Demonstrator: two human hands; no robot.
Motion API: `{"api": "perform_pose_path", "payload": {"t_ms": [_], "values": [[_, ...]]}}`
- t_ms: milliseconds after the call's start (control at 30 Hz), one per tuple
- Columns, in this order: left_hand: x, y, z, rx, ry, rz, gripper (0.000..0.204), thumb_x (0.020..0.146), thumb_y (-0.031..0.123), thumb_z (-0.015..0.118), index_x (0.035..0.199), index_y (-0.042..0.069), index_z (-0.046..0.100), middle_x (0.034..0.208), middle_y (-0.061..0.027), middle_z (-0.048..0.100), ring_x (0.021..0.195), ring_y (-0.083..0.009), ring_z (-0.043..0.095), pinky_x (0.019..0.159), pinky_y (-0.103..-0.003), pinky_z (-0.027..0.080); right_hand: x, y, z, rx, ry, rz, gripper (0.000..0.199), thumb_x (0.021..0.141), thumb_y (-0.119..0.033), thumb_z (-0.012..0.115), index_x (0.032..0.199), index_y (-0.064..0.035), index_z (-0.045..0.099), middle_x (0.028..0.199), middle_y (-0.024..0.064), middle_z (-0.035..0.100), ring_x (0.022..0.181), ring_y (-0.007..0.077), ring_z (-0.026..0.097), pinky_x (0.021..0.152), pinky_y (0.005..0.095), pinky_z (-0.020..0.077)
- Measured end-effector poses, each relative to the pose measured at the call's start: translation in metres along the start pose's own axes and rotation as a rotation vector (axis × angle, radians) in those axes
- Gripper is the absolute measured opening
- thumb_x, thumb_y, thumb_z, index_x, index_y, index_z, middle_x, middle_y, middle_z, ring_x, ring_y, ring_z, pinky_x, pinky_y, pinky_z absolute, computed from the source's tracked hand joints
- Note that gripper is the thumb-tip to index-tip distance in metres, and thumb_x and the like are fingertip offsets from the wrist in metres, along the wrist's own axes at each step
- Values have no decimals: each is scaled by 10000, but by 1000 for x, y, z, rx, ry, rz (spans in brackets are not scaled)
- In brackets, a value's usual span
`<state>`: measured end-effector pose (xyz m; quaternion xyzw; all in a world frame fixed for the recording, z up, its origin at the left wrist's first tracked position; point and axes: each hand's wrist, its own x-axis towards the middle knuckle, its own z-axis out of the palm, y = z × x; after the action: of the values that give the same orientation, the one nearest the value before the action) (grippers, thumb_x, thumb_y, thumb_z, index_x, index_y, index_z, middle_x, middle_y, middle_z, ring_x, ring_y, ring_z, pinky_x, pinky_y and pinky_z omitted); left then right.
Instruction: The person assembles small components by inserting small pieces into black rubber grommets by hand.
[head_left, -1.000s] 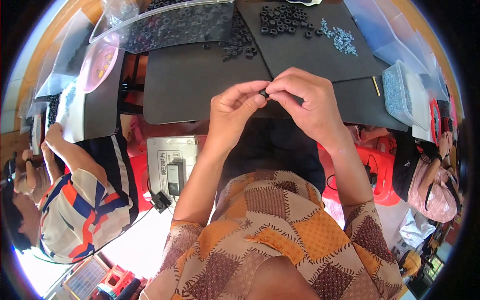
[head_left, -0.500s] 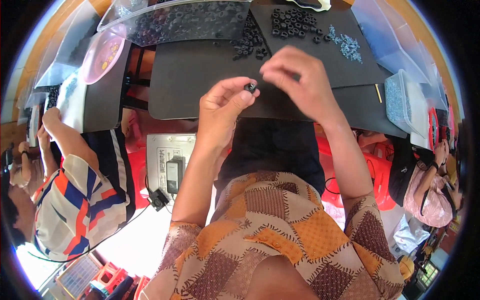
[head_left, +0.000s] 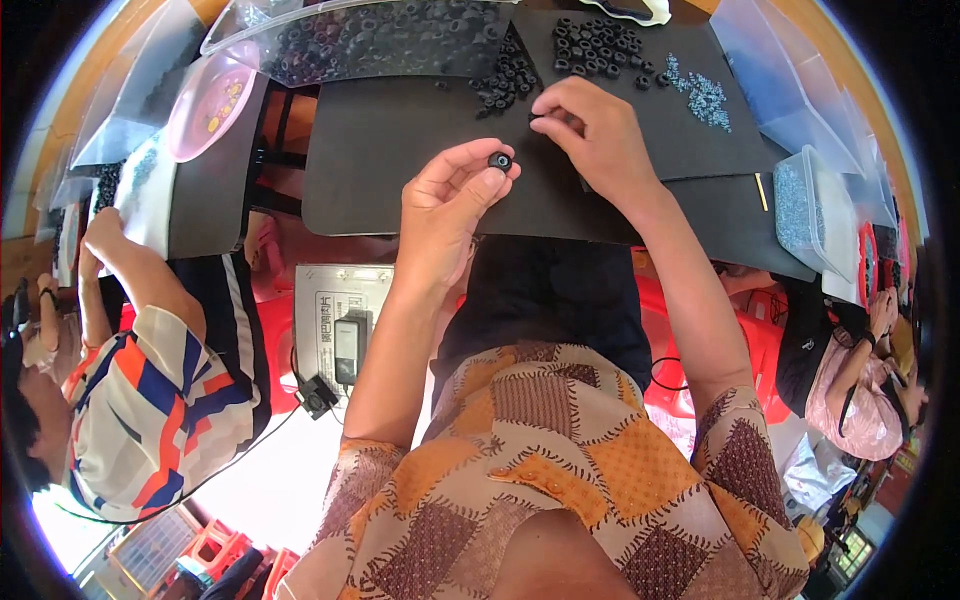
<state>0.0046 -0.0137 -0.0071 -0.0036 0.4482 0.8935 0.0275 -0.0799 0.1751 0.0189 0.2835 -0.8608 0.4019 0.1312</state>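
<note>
My left hand (head_left: 445,205) is raised over the table's near edge and pinches a small round black part (head_left: 500,160) between thumb and fingertips. A hole with a pale rim shows in the middle of that part. To its right, my right hand (head_left: 598,135) is bent over the table with thumb and forefinger pinched on a small black piece (head_left: 533,118), mostly hidden by the fingertips. Just beyond both hands lies a pile of small black parts (head_left: 503,85). Farther right are larger black rings (head_left: 595,45) and a scatter of small bluish clear pieces (head_left: 705,103).
A clear bin (head_left: 390,45) of black parts stands at the far left of the dark table (head_left: 365,150). At right are a tub (head_left: 800,205) of bluish pieces and a thin yellow stick (head_left: 761,192). A pink bowl (head_left: 205,110) stands left; people sit on both sides.
My right hand has moved slightly up and its fingertips now pinch a small black piece near the pile. The part in my left hand has tilted, showing its hole, and is slightly higher.
</note>
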Motion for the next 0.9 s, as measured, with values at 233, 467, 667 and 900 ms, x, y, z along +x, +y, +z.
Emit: {"api": "perform_pose_path", "payload": {"t_ms": [233, 467, 667, 900], "values": [[0, -2, 17, 133, -37, -23, 283, 906, 5, 685, 1187, 1, 652, 1097, -98, 694, 978, -162, 672, 853, -263, 547, -37, -33, -26, 615, -110, 268, 156, 793, 24, 759, 909, -9, 660, 907, 8, 642, 803, 83, 640, 719, 229, 517], [-2, -3, 27, 241, -86, -28, 248, 880, -16, 708, 1128, -7, 688, 1029, -60, 702, 956, -108, 651, 884, -260, 522, -43, -33, -35, 467, -66, 144, 170, 775, 13, 772, 892, -10, 651, 858, 22, 649, 763, 101, 645, 701, 246, 526], [-4, -4, 29, 399, -86, 3, 235, 871, -34, 711, 1100, 16, 722, 981, -25, 693, 914, -88, 638, 828, -230, 518, -45, -43, -39, 277, -29, 57, 171, 758, 36, 758, 868, 0, 632, 820, 63, 646, 707, 151, 660, 658, 273, 539], [-6, -6, 28, 516, -90, 127, 222, 864, -39, 712, 1083, -5, 725, 1007, -53, 695, 880, -95, 645, 792, -230, 529, -50, -45, -30, 173, -40, 78, 211, 739, 41, 764, 863, 5, 597, 809, 86, 650, 695, 186, 676, 637, 293, 549]]}}
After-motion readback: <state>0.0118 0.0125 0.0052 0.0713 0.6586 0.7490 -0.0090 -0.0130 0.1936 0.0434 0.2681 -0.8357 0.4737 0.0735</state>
